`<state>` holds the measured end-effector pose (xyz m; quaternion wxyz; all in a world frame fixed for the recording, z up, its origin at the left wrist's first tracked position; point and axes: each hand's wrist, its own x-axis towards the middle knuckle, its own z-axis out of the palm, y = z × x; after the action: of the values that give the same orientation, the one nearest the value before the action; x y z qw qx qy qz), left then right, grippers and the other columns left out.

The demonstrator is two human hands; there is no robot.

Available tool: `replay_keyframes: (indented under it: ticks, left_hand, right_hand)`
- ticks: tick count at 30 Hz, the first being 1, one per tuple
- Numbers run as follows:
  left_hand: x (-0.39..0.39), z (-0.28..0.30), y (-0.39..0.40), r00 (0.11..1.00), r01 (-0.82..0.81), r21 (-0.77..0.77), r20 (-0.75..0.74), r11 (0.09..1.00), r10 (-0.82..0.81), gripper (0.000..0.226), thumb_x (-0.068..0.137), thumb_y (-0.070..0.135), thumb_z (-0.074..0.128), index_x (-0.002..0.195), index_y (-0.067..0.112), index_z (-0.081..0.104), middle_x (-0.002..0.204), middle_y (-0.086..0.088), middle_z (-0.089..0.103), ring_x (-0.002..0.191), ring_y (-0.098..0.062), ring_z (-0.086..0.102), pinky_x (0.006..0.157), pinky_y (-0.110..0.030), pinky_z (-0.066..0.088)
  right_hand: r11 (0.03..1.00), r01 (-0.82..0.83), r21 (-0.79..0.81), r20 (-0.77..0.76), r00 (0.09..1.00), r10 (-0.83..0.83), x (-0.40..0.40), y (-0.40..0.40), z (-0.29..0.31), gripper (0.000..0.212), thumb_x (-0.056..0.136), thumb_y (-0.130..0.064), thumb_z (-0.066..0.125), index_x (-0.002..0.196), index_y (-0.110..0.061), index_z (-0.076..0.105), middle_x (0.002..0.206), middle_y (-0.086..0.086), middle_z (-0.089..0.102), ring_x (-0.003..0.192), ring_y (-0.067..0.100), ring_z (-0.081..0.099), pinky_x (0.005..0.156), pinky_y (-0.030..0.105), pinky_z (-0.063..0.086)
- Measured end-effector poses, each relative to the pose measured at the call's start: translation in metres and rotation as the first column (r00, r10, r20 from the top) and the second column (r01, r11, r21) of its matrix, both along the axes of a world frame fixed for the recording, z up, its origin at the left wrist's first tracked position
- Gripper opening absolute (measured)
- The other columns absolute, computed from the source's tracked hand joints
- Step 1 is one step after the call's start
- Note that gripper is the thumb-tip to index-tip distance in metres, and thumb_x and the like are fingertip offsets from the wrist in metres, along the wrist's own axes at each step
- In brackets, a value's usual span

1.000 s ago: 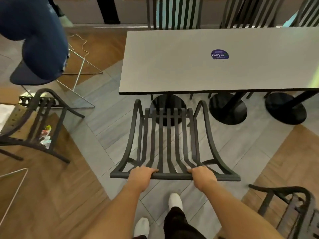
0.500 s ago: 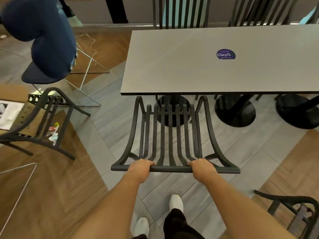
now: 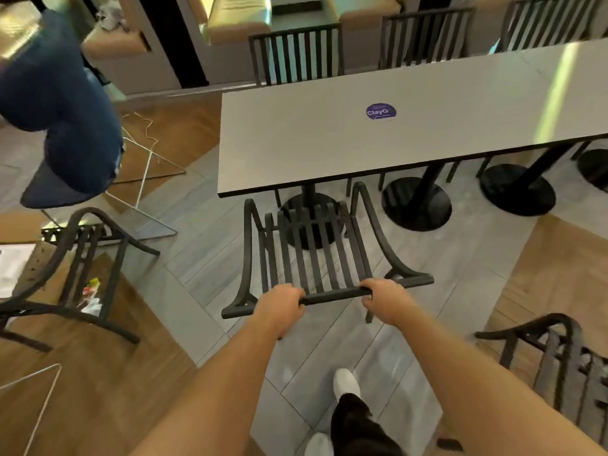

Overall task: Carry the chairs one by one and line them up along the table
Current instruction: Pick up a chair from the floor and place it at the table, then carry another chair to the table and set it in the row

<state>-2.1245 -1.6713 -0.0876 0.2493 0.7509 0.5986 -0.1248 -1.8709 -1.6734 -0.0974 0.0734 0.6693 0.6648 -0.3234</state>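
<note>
From the head camera, the one view here, both hands grip the top rail of a black slatted chair at the centre of the frame: the left hand has its fingers curled round the rail towards its left end, and the right hand is wrapped round it nearer the right end, so each grip is clamped on the chair. The chair's front edge sits just under the near edge of the worktop, which runs from the centre towards 2 o'clock, and the chair lines up with the leftmost round pedestal base. On the far side of the worktop, at 12 to 1 o'clock, three slatted chair backs already stand in a row. Two more dark chairs are away from the worktop: one at 9 o'clock on the wooden floor, another at 4 o'clock. A seated person's leg in jeans shows at 10 o'clock. I judge this chair nearly placed, needing only a final nudge and release; the near side has no other chair beside it, so the two loose chairs look like the remaining work.
</note>
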Motion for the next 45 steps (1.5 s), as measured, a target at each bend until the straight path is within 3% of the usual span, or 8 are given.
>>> replay_keyframes:
  ticks: [7, 14, 18, 26, 28, 30, 35, 45]
  left_hand:
    - [0.039, 0.029, -0.046, 0.978, 0.206, 0.117, 0.004, 0.971, -0.208, 0.033, 0.108, 0.036, 0.040, 0.126, 0.023, 0.064, 0.116, -0.002, 0.062, 0.104, -0.023, 0.062, 0.087, -0.042, 0.055]
    - [0.097, 0.024, -0.097, 0.928, 0.370, 0.042, 0.035, 0.928, -0.371, 0.033, 0.104, 0.033, 0.044, 0.121, 0.021, 0.069, 0.111, -0.004, 0.072, 0.097, -0.026, 0.068, 0.085, -0.043, 0.059]
    - [0.142, 0.021, -0.126, 0.877, 0.476, 0.022, 0.059, 0.879, -0.477, 0.033, 0.105, 0.035, 0.046, 0.126, 0.022, 0.069, 0.118, -0.004, 0.072, 0.103, -0.028, 0.067, 0.086, -0.041, 0.058]
    - [0.255, 0.018, -0.201, 0.768, 0.629, 0.016, 0.142, 0.777, -0.625, 0.027, 0.102, 0.032, 0.050, 0.113, 0.020, 0.072, 0.109, -0.003, 0.074, 0.102, -0.028, 0.068, 0.081, -0.036, 0.055]
    - [0.287, 0.020, -0.227, 0.741, 0.659, 0.023, 0.150, 0.752, -0.654, 0.028, 0.101, 0.031, 0.049, 0.112, 0.023, 0.073, 0.105, -0.002, 0.074, 0.097, -0.027, 0.069, 0.075, -0.032, 0.052]
    - [0.319, 0.022, -0.251, 0.707, 0.698, 0.008, 0.150, 0.716, -0.691, 0.031, 0.103, 0.033, 0.047, 0.118, 0.023, 0.072, 0.106, -0.005, 0.074, 0.096, -0.029, 0.069, 0.078, -0.035, 0.055]
    - [0.384, 0.015, -0.306, 0.706, 0.698, -0.013, 0.183, 0.716, -0.685, 0.032, 0.106, 0.035, 0.048, 0.122, 0.018, 0.070, 0.109, -0.007, 0.074, 0.096, -0.027, 0.068, 0.087, -0.044, 0.058]
    - [0.486, -0.003, -0.412, 0.783, 0.612, -0.086, 0.203, 0.786, -0.588, 0.033, 0.106, 0.041, 0.048, 0.118, 0.018, 0.070, 0.105, -0.005, 0.072, 0.091, -0.021, 0.065, 0.083, -0.039, 0.057]
  right_hand:
    - [0.981, 0.191, 0.025, 0.074, 0.979, -0.192, 0.026, -0.088, 0.026, 0.036, 0.103, -0.030, 0.046, 0.135, -0.020, 0.060, 0.128, 0.009, 0.066, 0.115, 0.030, 0.061, 0.098, 0.042, 0.051]
    - [0.894, 0.448, -0.012, 0.146, 0.885, -0.442, 0.085, -0.199, 0.032, 0.028, 0.100, -0.035, 0.050, 0.121, -0.024, 0.065, 0.118, 0.006, 0.070, 0.102, 0.030, 0.065, 0.087, 0.040, 0.056]
    - [0.832, 0.555, -0.001, 0.151, 0.822, -0.548, 0.119, -0.251, 0.041, 0.027, 0.101, -0.036, 0.053, 0.120, -0.023, 0.066, 0.117, 0.004, 0.069, 0.102, 0.026, 0.064, 0.088, 0.039, 0.055]
    - [0.693, 0.720, 0.040, 0.133, 0.683, -0.718, 0.195, -0.362, 0.060, 0.022, 0.099, -0.032, 0.050, 0.113, -0.027, 0.066, 0.103, -0.001, 0.069, 0.094, 0.023, 0.065, 0.088, 0.043, 0.057]
    - [0.682, 0.731, 0.033, 0.129, 0.674, -0.728, 0.222, -0.393, 0.064, 0.024, 0.101, -0.032, 0.049, 0.116, -0.026, 0.066, 0.108, 0.000, 0.069, 0.099, 0.025, 0.064, 0.087, 0.042, 0.056]
    - [0.664, 0.747, 0.025, 0.123, 0.657, -0.744, 0.251, -0.422, 0.064, 0.028, 0.101, -0.033, 0.048, 0.122, -0.025, 0.065, 0.114, 0.001, 0.069, 0.101, 0.025, 0.064, 0.089, 0.042, 0.056]
    - [0.652, 0.758, 0.018, 0.120, 0.646, -0.754, 0.322, -0.481, 0.059, 0.031, 0.102, -0.031, 0.049, 0.129, -0.025, 0.062, 0.118, 0.002, 0.069, 0.100, 0.025, 0.065, 0.089, 0.042, 0.057]
    - [0.616, 0.787, -0.019, 0.139, 0.613, -0.778, 0.448, -0.596, 0.038, 0.025, 0.101, -0.034, 0.052, 0.120, -0.026, 0.066, 0.106, -0.001, 0.069, 0.095, 0.023, 0.064, 0.088, 0.041, 0.057]
